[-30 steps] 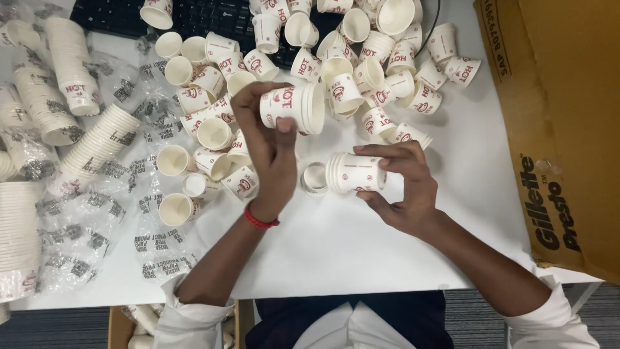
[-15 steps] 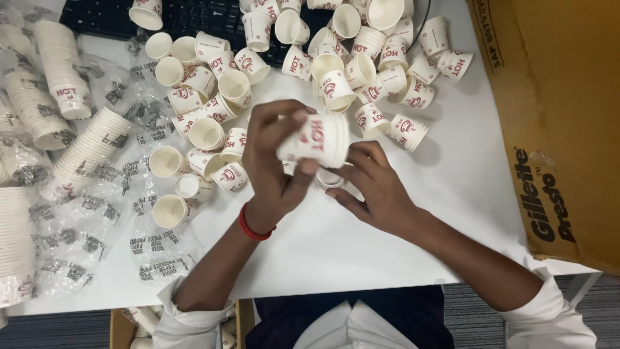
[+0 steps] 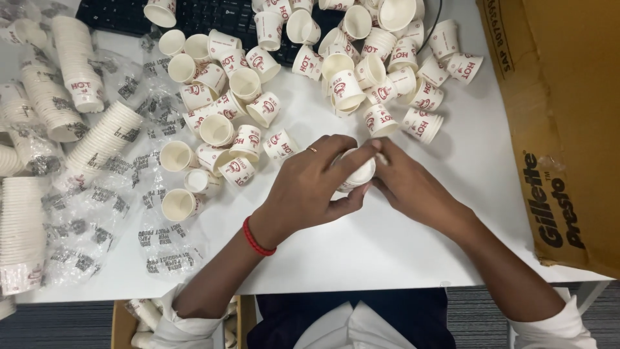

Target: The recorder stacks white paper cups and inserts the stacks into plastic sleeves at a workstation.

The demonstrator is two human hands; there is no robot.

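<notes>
My left hand (image 3: pixel 310 187) and my right hand (image 3: pixel 410 187) meet over the white table (image 3: pixel 361 252), both wrapped around a small stack of white paper cups (image 3: pixel 357 173) with red print. Most of the stack is hidden by my fingers; only its rim end shows between them. A red thread band (image 3: pixel 256 238) circles my left wrist. Many loose paper cups of the same kind (image 3: pixel 258 110) lie scattered just beyond my hands.
Tall nested stacks of cups (image 3: pixel 61 90) in clear plastic wrappers lie at the left. A black keyboard (image 3: pixel 194 13) sits at the far edge under cups. A brown cardboard box (image 3: pixel 568 129) fills the right side. Another box (image 3: pixel 139 320) with cups stands below the table.
My hands came together and lowered toward the table. The cups held apart in each hand a second ago are now joined into one stack between both hands.
</notes>
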